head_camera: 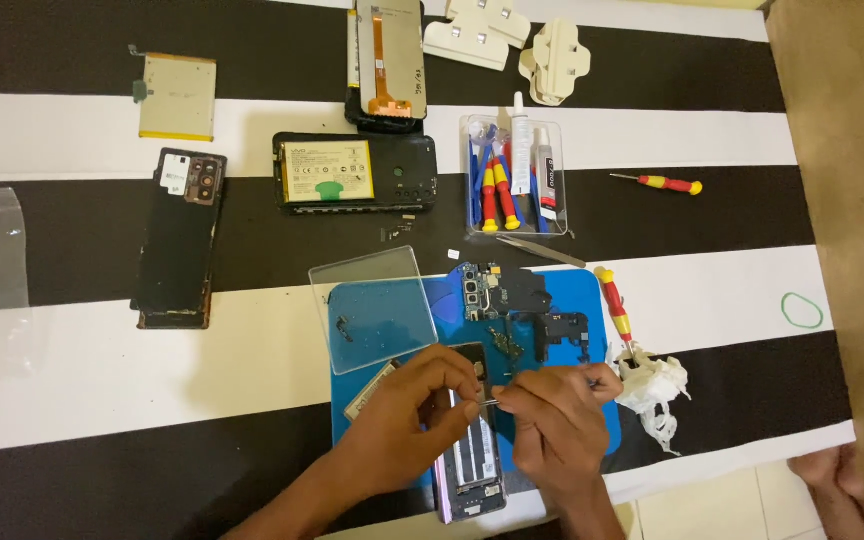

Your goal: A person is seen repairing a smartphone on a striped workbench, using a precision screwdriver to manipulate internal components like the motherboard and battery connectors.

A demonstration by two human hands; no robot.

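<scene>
A: Two hands over the blue mat (592, 290). Left hand (407, 425) and right hand (552, 430) meet fingertip to fingertip, both pinched on a thin metal piece (489, 402), tweezers or a small strip, too fine to tell.

B: Its axis?

A: Roughly level, running left to right between the hands, right hand slightly nearer its far end. Directly beneath lies the opened phone (472, 460), long axis running toward and away from the person, lower end at the tabletop (102, 380) edge.

B: Surroundings?

A: Clear plastic lid (372, 305) tilted on the mat's left corner. Small circuit parts (512, 315) just beyond the hands. Red-and-yellow screwdriver (614, 305) at the mat's right edge, crumpled white tissue (652, 385) beside it. Tool tray (512, 180) farther back.
</scene>
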